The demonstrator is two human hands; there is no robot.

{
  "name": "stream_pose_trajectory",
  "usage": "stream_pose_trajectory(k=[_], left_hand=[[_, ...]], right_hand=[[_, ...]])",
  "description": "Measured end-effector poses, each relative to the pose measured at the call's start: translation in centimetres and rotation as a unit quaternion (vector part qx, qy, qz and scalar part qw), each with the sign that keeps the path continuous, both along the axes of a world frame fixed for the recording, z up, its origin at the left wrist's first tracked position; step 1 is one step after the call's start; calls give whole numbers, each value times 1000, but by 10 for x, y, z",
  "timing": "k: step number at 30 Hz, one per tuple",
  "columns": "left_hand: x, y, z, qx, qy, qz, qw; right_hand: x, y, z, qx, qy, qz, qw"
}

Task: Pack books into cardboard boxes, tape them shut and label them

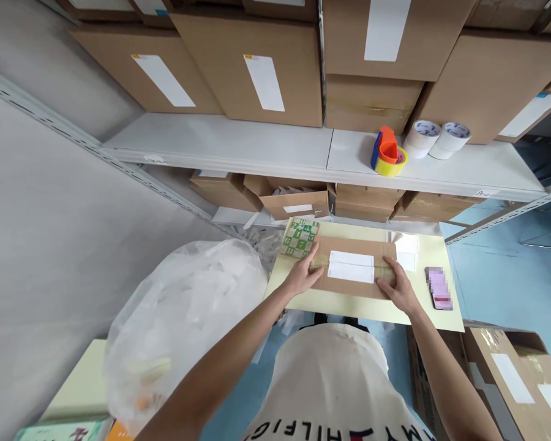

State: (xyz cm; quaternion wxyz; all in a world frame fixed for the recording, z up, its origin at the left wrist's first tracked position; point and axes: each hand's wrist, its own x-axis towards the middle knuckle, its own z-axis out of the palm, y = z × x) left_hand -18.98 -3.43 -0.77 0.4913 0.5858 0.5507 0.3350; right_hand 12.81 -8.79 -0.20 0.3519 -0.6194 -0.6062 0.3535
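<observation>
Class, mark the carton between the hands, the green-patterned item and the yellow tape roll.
Carton (351, 270): head view, on the white label at its middle.
Green-patterned item (300, 238): head view, middle of its printed face.
Yellow tape roll (388, 168): head view, its outer side.

Two bare hands: one left hand (304, 277), one right hand (396, 286). On the pale yellow rectangular desk (349, 309): one flat brown cardboard carton (351, 290), one green-and-white checked rectangular pack (300, 236) at the far left corner, one pink-faced rectangular phone (438, 288) near the right edge. Near the grey-white metal shelf's (239, 144) front edge: two white cylindrical tape rolls (421, 139), one yellow tape roll (390, 166).
</observation>
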Motion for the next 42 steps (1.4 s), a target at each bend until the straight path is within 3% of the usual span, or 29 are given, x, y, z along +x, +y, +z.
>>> stream_pose_trajectory(k=[3,5,11,14,20,25,31,42], left_hand=[[4,9,-11,-23,10,9,1000],[2,5,-18,-19,12,10,1000],[-5,-30,-27,-5,63,-3,998],[1,-40,-32,15,85,-33,996],[19,-39,-43,59,141,-33,988],[24,-40,-45,72,182,-39,980],[15,-46,-48,71,215,-29,974],[4,-52,-58,84,234,27,968]], right_hand=[[-2,19,-2,1,-6,2,1000],[-2,18,-4,-6,-3,8,1000],[-5,-41,-29,-85,20,-2,996],[-2,-54,-44,-73,2,-32,997],[9,-28,-54,-42,13,-31,999],[6,-33,-63,-25,14,-30,999],[2,-43,-69,-50,70,-13,996],[-18,-28,-74,-20,69,-45,996]])
